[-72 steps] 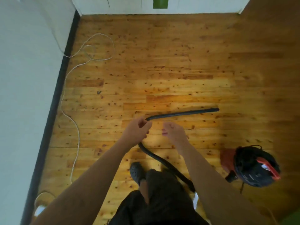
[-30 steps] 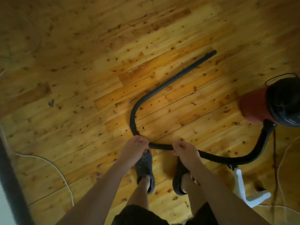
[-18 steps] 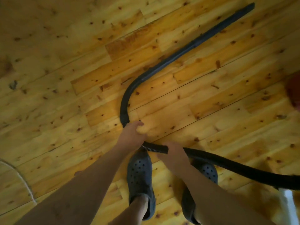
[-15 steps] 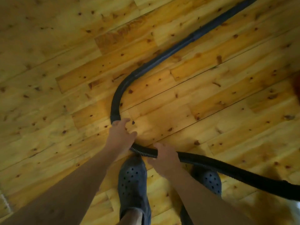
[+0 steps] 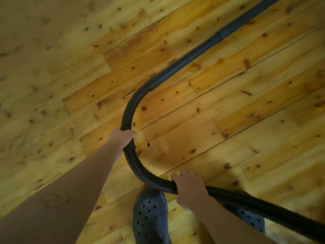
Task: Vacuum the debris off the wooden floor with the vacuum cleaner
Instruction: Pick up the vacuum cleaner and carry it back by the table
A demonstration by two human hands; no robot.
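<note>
A black vacuum wand runs from the upper right down into a curved handle bend, then joins a ribbed black hose that trails off to the lower right. My left hand is closed around the bend just above the ribbed joint. My right hand grips the ribbed hose lower down. A small dark speck of debris lies on the wooden floor just right of my left hand. The wand's nozzle and the vacuum body are out of view.
My two dark clog shoes, the left and the right, stand on the boards at the bottom, the hose crossing over the right one. Knotty pine boards fill the remaining view.
The camera has dropped closer to the floor. My hands have moved apart along the hose: the left onto the handle bend, the right further down the ribbed part. The vacuum body has left the view.
</note>
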